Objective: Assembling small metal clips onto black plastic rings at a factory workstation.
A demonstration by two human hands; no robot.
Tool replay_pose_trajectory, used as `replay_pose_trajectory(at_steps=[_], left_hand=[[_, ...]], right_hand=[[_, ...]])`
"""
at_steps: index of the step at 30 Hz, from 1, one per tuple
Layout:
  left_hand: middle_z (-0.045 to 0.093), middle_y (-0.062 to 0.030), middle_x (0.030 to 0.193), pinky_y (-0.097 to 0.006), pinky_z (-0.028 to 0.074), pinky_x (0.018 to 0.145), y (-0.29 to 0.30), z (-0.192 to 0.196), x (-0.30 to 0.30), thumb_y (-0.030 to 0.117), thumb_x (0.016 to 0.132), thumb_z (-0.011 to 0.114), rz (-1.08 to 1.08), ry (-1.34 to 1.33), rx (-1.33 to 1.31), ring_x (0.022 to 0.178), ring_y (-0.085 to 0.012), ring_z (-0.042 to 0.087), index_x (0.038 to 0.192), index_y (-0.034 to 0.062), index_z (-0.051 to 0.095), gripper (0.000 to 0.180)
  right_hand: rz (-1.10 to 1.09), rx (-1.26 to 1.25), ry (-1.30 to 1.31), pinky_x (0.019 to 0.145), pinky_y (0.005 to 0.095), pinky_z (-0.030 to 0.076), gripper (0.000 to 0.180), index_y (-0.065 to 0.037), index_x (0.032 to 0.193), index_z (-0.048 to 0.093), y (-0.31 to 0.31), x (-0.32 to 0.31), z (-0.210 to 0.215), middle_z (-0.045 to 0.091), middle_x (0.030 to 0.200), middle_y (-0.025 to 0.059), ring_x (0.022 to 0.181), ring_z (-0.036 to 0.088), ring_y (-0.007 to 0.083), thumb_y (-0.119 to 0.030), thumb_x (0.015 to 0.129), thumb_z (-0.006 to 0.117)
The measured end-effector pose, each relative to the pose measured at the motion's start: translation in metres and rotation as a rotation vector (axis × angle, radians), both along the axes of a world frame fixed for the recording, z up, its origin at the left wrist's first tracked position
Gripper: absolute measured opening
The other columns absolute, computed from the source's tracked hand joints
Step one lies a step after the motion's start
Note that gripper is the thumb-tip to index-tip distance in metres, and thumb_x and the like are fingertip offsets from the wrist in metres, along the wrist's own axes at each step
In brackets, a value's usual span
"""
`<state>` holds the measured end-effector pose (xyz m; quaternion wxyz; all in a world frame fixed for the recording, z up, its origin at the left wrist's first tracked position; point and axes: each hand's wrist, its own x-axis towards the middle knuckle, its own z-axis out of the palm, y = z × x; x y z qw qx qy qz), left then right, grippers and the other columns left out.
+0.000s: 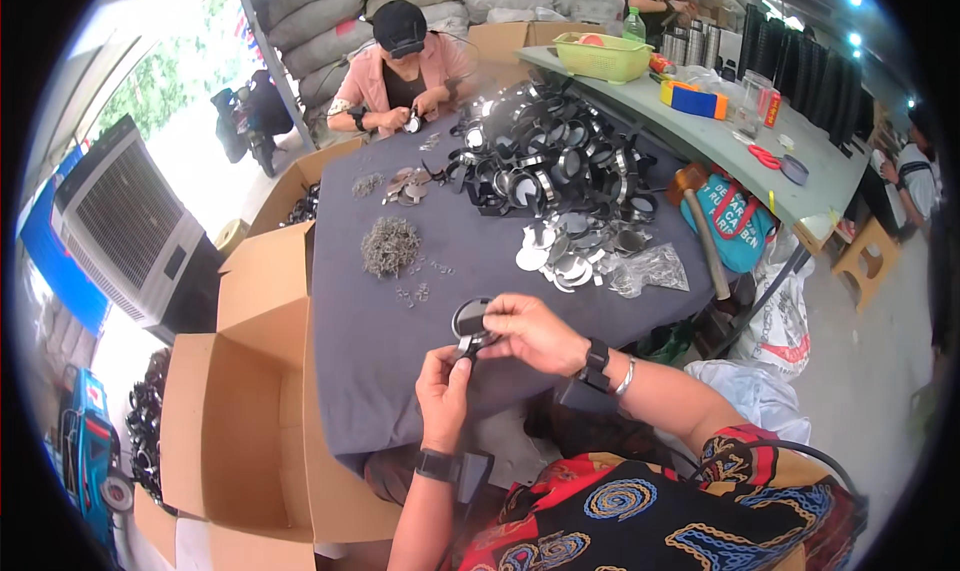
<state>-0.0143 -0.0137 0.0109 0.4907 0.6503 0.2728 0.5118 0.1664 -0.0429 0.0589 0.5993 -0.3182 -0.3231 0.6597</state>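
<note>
Mirror frame (470,321), a small round black part with a shiny disc in it, sits between my two hands, just above the near edge of the table (380,361). My left hand (443,391) comes up from below and pinches the lower end of the part with thumb and fingers closed on it. My right hand (530,333) reaches in from the right side, and its fingers are closed around the round rim of the same part. Both hands touch it, and the part is lifted a little above the dark grey cloth that covers the table.

Further on the table I see a pile of small grey metal clips (390,246), and a few loose ones lie near it. To the right of this lies a heap of shiny round discs (560,256), and just beside it a clear plastic bag (655,268). Behind the discs is a big pile of black frames (545,156), many of them with a disc inside.

At the far end of the table another person (405,71) in a pink shirt and black cap sits and holds a small part in both hands. On my left stands an open cardboard box (235,421), close against the table. A green basket (603,56) stands on a second, light-coloured table behind.
</note>
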Motion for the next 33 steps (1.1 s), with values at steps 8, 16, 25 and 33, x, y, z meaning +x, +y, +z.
replay_pose_trajectory(at_steps=[8, 16, 25, 33], left_hand=[[0.058, -0.0038, 0.076, -0.021, 0.044, 0.057, 0.013, -0.021, -0.009, 0.012, 0.092, 0.055, 0.031, 0.048, -0.204, 0.06, -0.0064, 0.052, 0.104, -0.0021, 0.057, 0.018], [0.062, -0.006, 0.078, -0.024, 0.048, 0.061, 0.009, -0.008, -0.022, 0.01, 0.093, 0.053, -0.011, -0.024, -0.282, 0.066, -0.0107, 0.059, 0.103, -0.0017, 0.058, 0.017], [0.062, -0.0072, 0.063, -0.027, 0.049, 0.051, -0.055, -0.005, -0.275, 0.011, 0.086, 0.057, 0.653, 0.566, -0.374, 0.054, -0.0127, 0.06, 0.08, -0.0032, 0.063, 0.017], [0.062, -0.0149, 0.057, -0.032, 0.051, 0.047, -0.335, -0.059, -0.437, 0.023, 0.078, 0.064, 0.967, 1.244, -1.373, 0.044, -0.0229, 0.061, 0.072, -0.0044, 0.067, 0.028]], right_hand=[[-0.555, 0.393, -0.479, 0.072, 0.0341, 0.056, 0.015, -0.002, 0.1, 0.057, 0.102, 0.15, 0.124, 0.061, 0.097, 0.0069, 0.085, 0.062, 0.0165, -0.01, 0.088, 0.061], [-0.334, 0.163, -0.712, 0.065, 0.0298, 0.056, 0.005, 0.002, 0.081, 0.057, 0.065, 0.046, 0.026, 0.06, 0.08, 0.0068, 0.073, 0.062, 0.0146, 0.0, 0.08, 0.062], [-0.312, 0.169, -0.92, 0.051, 0.0244, 0.049, 0.019, 0.001, 0.099, 0.058, 0.025, 0.002, -0.053, 0.058, 0.077, 0.0033, 0.062, 0.057, 0.0094, -0.005, 0.081, 0.059], [-0.288, 0.168, -0.78, 0.059, 0.0212, 0.048, 0.011, 0.0, 0.098, 0.057, 0.042, 0.029, -0.09, 0.06, 0.087, 0.0033, 0.073, 0.057, 0.0081, -0.008, 0.091, 0.058]])
